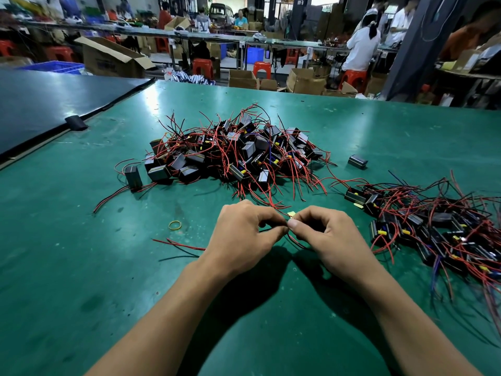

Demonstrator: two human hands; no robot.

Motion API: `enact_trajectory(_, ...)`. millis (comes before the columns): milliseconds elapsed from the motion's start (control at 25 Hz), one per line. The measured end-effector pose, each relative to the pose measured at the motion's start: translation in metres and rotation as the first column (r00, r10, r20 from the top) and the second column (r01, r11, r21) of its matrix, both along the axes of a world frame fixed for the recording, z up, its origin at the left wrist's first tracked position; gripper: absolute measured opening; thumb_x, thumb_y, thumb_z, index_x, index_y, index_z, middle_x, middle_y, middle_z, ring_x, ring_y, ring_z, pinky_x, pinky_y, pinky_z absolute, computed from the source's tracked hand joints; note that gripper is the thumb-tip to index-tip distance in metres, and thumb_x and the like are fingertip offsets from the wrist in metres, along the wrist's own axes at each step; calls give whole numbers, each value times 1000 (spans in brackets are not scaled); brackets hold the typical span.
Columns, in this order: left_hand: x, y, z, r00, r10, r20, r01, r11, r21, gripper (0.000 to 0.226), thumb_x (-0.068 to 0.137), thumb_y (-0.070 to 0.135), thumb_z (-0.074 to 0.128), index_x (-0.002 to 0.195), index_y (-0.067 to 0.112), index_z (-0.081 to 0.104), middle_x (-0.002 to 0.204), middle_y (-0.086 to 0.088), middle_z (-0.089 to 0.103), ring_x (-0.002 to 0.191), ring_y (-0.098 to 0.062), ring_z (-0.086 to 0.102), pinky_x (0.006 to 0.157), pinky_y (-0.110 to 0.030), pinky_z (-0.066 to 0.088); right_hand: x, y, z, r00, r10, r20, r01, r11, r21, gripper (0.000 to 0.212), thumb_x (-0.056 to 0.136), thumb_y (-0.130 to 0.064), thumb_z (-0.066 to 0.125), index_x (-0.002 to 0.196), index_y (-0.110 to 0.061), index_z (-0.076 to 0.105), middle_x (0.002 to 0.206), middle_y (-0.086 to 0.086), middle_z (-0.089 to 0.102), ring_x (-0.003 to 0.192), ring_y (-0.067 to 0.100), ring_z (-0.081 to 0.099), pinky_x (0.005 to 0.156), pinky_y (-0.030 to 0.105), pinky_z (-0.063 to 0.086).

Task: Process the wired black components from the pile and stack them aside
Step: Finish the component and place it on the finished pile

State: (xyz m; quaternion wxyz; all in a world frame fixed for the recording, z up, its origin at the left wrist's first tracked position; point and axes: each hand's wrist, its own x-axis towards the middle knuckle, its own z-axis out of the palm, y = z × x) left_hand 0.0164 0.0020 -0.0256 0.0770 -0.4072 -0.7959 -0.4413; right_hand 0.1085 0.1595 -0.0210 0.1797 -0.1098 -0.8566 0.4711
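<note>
The left hand (244, 236) and right hand (329, 236) are both pinching thin red and black wires (296, 242) between curled fingertips, while the pile (235, 153) of wired components is lying at twelve o'clock and the stack (433, 232) at three o'clock on the green table (81, 267).

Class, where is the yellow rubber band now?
Head view: the rubber band lies on the green table, just left of the left hand.

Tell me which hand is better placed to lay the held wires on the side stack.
Right, probably. Both hands pinch the wires, but the side stack lies beyond the right hand; the left hand would have to cross over.
</note>
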Motion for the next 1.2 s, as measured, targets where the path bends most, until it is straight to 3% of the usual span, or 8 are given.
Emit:
enact_trajectory(160,-7,-3,5,951,-33,308,54,997,-60,27,81,31,75,106,37,69,94,15,69,76,-5,64,72,-20,50,3,1,9,999,4,37,0,996,-94,24,91,-36,69,79,-17,75,65,-8,67,54,-2,50,57,12,39)
enact_trajectory(280,-12,-3,10,865,6,502,33,997,-68,22,95,32,60,117,32,62,94,6,72,66,-8,67,64,-18,50,2,7,6,987,-151,62,153,988,-16,33,98,-43,56,81,-23,76,71,-10,71,49,-3,49,52,13,38)
enact_trajectory(360,-14,-3,11,847,52,529,36,987,-156,17,98,28,56,113,26,63,86,2,75,56,-4,63,56,-15,48,1,11,3,971,-205,121,199,978,66,26,98,-38,59,84,-24,76,73,-11,73,62,0,62,65,16,46)
enact_trajectory(520,-18,-6,16,828,18,560,200,924,-326,14,95,31,60,102,23,71,81,0,75,57,-8,59,51,-15,43,1,8,2,960,-75,269,19,978,208,13,94,-34,64,90,-29,76,78,-16,75,80,-5,66,74,13,44)
enact_trajectory(720,-14,-10,22,707,-111,699,419,861,-288,18,97,30,59,104,15,66,90,-15,74,63,-21,49,52,-27,37,2,3,2,948,98,302,-125,990,72,10,96,-28,64,100,-30,73,80,-9,77,81,4,71,82,25,52)
enact_trajectory(880,-14,-11,21,689,-138,712,500,801,-329,22,98,32,57,104,11,57,96,-18,74,54,-22,45,47,-26,34,3,2,3,946,178,272,-200,978,55,9,95,-27,66,102,-32,70,70,-12,69,66,-2,60,67,16,46)
enact_trajectory(1040,-13,-11,21,611,-197,767,561,791,-244,16,97,25,59,100,10,54,88,-12,74,43,-11,48,40,-17,37,1,5,0,958,154,242,-172,984,53,10,95,-24,66,99,-33,69,71,-10,64,65,2,55,68,24,46)
enact_trajectory(1200,-15,-13,17,606,-231,761,504,852,-143,16,89,19,69,101,9,63,69,1,66,53,-11,50,48,-21,38,-1,5,-4,984,56,169,-51,998,-37,5,94,-24,66,96,-25,71,71,-8,65,66,7,55,70,33,47)
